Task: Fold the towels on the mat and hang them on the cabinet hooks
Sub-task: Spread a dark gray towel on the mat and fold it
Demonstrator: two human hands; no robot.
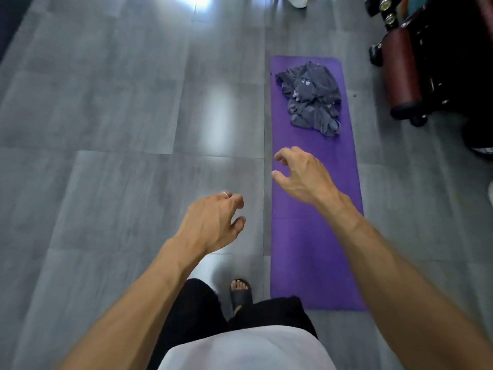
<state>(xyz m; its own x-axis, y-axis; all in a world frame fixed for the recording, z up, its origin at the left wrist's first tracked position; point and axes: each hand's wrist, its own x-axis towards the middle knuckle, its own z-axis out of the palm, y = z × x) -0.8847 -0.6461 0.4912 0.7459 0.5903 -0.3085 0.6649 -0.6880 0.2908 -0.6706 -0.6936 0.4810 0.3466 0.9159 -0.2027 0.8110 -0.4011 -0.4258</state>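
A purple mat (314, 249) lies lengthwise on the grey floor, right of centre. On its far end sits a crumpled heap of dark grey towels (310, 98). My right hand (301, 177) hovers over the middle of the mat, short of the heap, fingers loosely curled and holding nothing. My left hand (213, 222) hangs over the bare floor to the left of the mat, also loosely curled and empty, with a ring on one finger. No cabinet or hooks are in view.
Dark red and black gym equipment (426, 57) on wheels stands right of the mat's far end. My foot in a black sandal (240, 292) is at the mat's near left corner. A white shoe (296, 0) shows at the top edge. Grey tiled floor (106, 116) spreads left.
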